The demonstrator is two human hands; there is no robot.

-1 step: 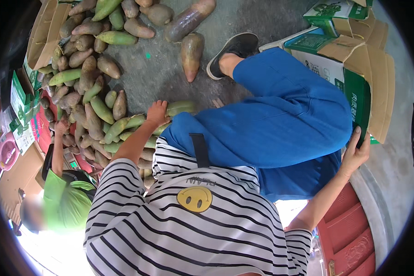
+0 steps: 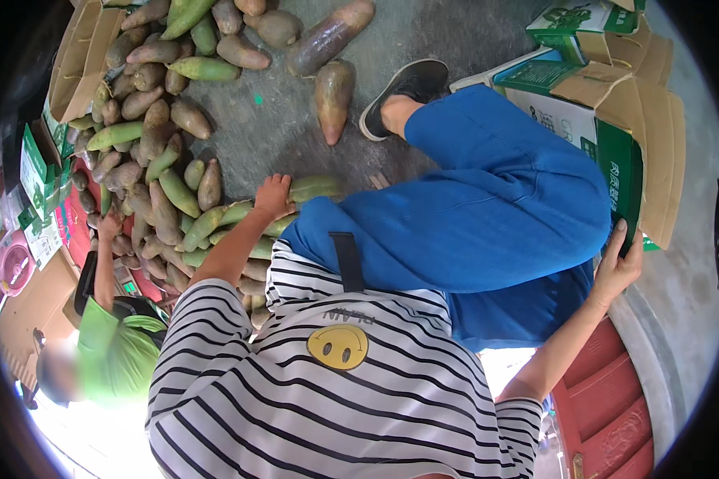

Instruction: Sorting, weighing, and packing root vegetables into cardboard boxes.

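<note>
"Your left hand (image 2: 273, 194) sits on the produce pile (image 2: 166, 215), fingers bent. Gripping?"

"Can't tell; the palm's hidden. Your right hand (image 2: 617, 265) touches the open-flapped box (image 2: 620, 150), fingers at its green side, hold unclear."

"How much is done?"

"Unclear: box interior isn't visible. Plenty looks left: green and brown pieces (image 2: 332, 100) lie loose on the floor (image 2: 272, 120), heaped at your left, a few ahead."

The heap of vegetables (image 2: 164, 209) spread left and ahead of the left hand (image 2: 274, 195), which lay at its right edge; one long vegetable (image 2: 315, 188) was just right of that hand. Farther ahead, two large ones lay on the floor (image 2: 295, 120). The right hand (image 2: 619, 263) touched the near carton (image 2: 620, 160); a farther carton (image 2: 585, 22) stood ahead of it.
</note>
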